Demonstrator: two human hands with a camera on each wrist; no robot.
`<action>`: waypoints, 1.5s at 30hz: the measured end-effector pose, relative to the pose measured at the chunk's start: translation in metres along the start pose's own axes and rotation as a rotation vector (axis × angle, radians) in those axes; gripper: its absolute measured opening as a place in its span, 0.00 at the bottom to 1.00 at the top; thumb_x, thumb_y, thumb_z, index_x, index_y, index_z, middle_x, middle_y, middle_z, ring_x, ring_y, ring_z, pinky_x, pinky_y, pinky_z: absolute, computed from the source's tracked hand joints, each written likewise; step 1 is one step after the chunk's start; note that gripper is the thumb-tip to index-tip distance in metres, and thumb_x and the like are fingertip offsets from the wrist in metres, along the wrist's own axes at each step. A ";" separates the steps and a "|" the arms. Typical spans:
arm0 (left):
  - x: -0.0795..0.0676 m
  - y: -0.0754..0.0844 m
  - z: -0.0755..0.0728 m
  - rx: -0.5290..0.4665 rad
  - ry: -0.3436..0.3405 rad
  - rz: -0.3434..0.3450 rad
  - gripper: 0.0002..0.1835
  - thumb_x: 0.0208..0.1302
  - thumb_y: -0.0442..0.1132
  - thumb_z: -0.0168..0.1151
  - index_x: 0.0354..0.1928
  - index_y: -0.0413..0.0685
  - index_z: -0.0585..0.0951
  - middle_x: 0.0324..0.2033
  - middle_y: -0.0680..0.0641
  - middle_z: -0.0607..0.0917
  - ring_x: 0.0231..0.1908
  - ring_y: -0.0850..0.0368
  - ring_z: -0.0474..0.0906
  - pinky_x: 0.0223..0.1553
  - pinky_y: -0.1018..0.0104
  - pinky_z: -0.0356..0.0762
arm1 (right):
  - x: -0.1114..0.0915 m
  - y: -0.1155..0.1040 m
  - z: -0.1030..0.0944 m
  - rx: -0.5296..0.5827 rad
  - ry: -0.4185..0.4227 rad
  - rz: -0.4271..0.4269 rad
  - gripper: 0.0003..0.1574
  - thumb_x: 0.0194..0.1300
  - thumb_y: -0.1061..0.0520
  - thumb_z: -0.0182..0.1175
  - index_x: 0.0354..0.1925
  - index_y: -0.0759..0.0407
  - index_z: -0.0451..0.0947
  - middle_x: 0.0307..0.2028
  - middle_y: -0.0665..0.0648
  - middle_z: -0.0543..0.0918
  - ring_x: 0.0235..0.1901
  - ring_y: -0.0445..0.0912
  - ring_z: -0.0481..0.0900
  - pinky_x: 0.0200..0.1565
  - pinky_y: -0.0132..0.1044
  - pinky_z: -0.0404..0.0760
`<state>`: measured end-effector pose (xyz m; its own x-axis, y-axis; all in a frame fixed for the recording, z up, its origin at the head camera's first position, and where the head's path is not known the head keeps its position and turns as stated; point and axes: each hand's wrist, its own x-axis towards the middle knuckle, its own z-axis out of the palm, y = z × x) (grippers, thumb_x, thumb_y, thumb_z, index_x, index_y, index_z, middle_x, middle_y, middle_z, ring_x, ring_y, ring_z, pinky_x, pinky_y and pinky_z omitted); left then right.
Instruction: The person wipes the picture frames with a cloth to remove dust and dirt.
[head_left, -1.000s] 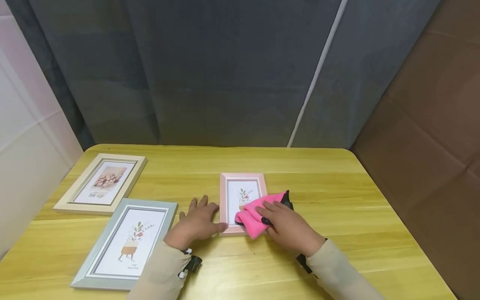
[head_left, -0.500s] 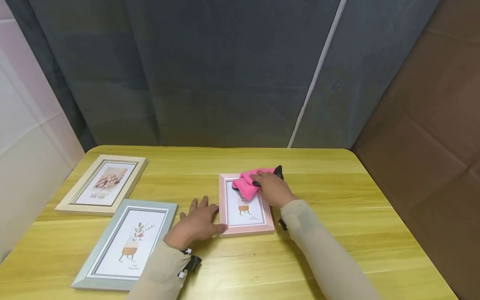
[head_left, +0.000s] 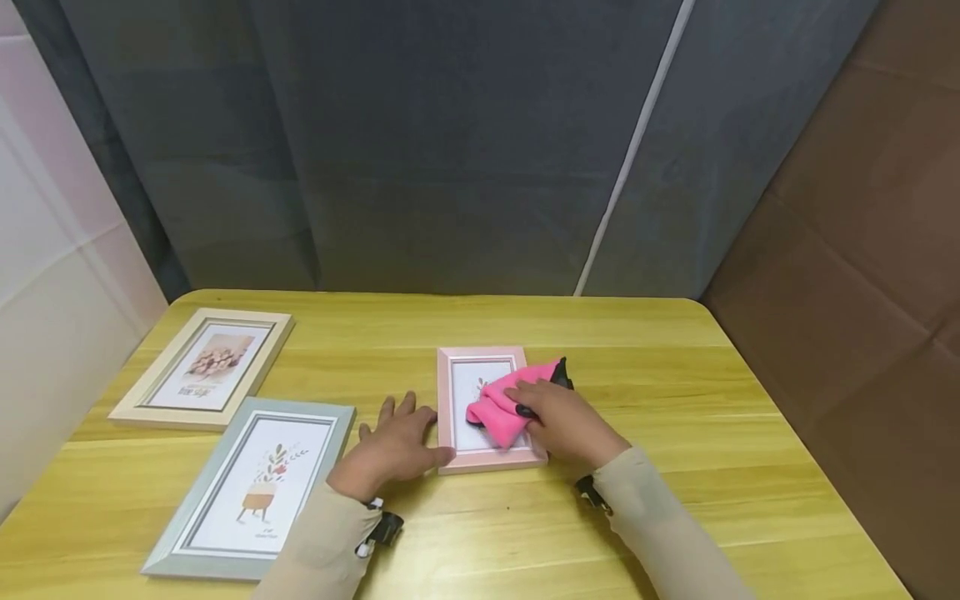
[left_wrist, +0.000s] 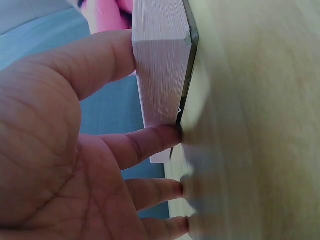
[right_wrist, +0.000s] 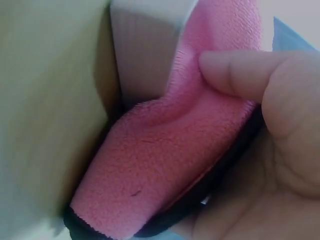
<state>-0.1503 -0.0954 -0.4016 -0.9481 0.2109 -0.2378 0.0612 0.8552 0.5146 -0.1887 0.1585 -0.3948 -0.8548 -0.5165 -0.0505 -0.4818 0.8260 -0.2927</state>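
Observation:
A pink picture frame [head_left: 445, 400] lies flat on the table, picture side up. My left hand [head_left: 393, 446] rests at its left side with fingers spread and fairly straight. In the left wrist view, the thumb touches the frame's upper edge and the index finger its side wall [left_wrist: 161, 80], while the other fingertips rest on the table. My right hand [head_left: 566, 421] holds a bunched pink cloth [head_left: 498, 412] with black edging, pressing it over the right part of the picture. The right wrist view has the thumb on the cloth [right_wrist: 150, 160], which drapes over the frame's edge.
A larger grey-green frame [head_left: 161, 533] lies left of my left forearm. Behind it, a cream frame [head_left: 127, 410] touches or nearly touches its corner. The wooden table [head_left: 480, 542] ends at a dark curtain [head_left: 450, 167], with a brown curtain [head_left: 862, 275] on the right.
My right hand has swept the cloth from the frame's lower right up to its top, then back down to the middle. The left hand and the frames stay in place.

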 end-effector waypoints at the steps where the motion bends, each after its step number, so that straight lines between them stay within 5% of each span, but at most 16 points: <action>1: 0.000 0.000 0.000 -0.003 0.000 0.002 0.34 0.60 0.54 0.68 0.64 0.41 0.75 0.72 0.28 0.55 0.71 0.24 0.42 0.60 0.20 0.41 | -0.007 -0.001 0.000 0.006 -0.002 -0.012 0.32 0.68 0.61 0.60 0.70 0.51 0.71 0.69 0.58 0.70 0.69 0.57 0.65 0.69 0.51 0.61; 7: -0.001 0.001 0.002 -0.002 0.004 0.004 0.34 0.61 0.54 0.68 0.64 0.41 0.75 0.72 0.28 0.56 0.71 0.24 0.43 0.60 0.20 0.41 | -0.037 -0.012 0.001 -0.045 0.009 -0.062 0.32 0.67 0.58 0.64 0.68 0.56 0.73 0.67 0.64 0.72 0.66 0.64 0.68 0.65 0.57 0.66; 12: -0.002 0.001 0.001 0.007 0.007 0.003 0.35 0.60 0.54 0.68 0.64 0.41 0.75 0.72 0.28 0.56 0.71 0.23 0.43 0.60 0.19 0.41 | -0.037 -0.024 0.004 -0.122 0.008 -0.050 0.31 0.65 0.60 0.65 0.65 0.59 0.74 0.64 0.66 0.74 0.64 0.64 0.70 0.65 0.56 0.67; 23: 0.000 -0.001 -0.003 0.024 -0.013 0.011 0.35 0.62 0.55 0.67 0.65 0.41 0.74 0.73 0.28 0.55 0.71 0.23 0.42 0.60 0.19 0.42 | 0.045 -0.003 -0.004 -0.110 -0.019 0.095 0.32 0.71 0.61 0.59 0.71 0.51 0.69 0.71 0.60 0.66 0.71 0.58 0.61 0.70 0.51 0.58; 28: -0.001 -0.001 -0.003 0.015 -0.017 0.005 0.36 0.62 0.55 0.67 0.66 0.41 0.74 0.73 0.28 0.54 0.71 0.23 0.42 0.59 0.19 0.41 | 0.062 0.007 -0.007 -0.072 -0.029 0.094 0.32 0.71 0.61 0.57 0.71 0.52 0.68 0.70 0.60 0.68 0.70 0.54 0.63 0.69 0.48 0.60; 33: -0.001 0.000 -0.001 0.001 -0.008 0.005 0.36 0.61 0.55 0.67 0.65 0.41 0.74 0.73 0.28 0.55 0.71 0.23 0.42 0.59 0.19 0.40 | 0.048 0.009 -0.007 0.008 -0.022 0.064 0.32 0.69 0.63 0.59 0.69 0.51 0.71 0.66 0.56 0.74 0.67 0.53 0.68 0.69 0.47 0.62; 45: -0.002 0.000 0.000 -0.003 0.005 0.004 0.35 0.62 0.55 0.67 0.65 0.41 0.75 0.73 0.28 0.55 0.71 0.24 0.42 0.60 0.19 0.40 | -0.025 -0.008 0.000 0.013 -0.036 -0.062 0.31 0.67 0.58 0.63 0.67 0.55 0.73 0.65 0.61 0.74 0.67 0.59 0.68 0.68 0.54 0.62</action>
<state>-0.1483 -0.0961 -0.4009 -0.9495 0.2116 -0.2317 0.0638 0.8531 0.5178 -0.1639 0.1648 -0.3913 -0.8158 -0.5746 -0.0658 -0.5311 0.7892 -0.3083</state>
